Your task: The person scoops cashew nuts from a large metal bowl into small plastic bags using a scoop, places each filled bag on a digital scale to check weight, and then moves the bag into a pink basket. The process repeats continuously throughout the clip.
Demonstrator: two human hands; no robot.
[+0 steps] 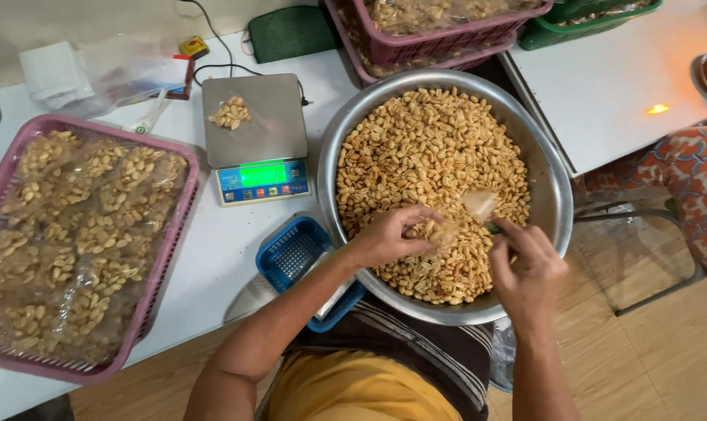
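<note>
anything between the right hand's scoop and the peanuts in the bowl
Nothing visible. The right hand holds a blurred scoop just over the peanuts in the bowl; the left hand is beside it, not under it.

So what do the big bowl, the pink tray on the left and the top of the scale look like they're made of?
The big bowl looks like bare metal, likely steel: grey, dull sheen, thin rolled rim. The pink tray looks like moulded plastic: even colour, slotted lattice walls. The scale has a flat brushed-metal-looking top, grey and matte; its body below, around the green display, seems to be plastic, though that is less sure.
</note>
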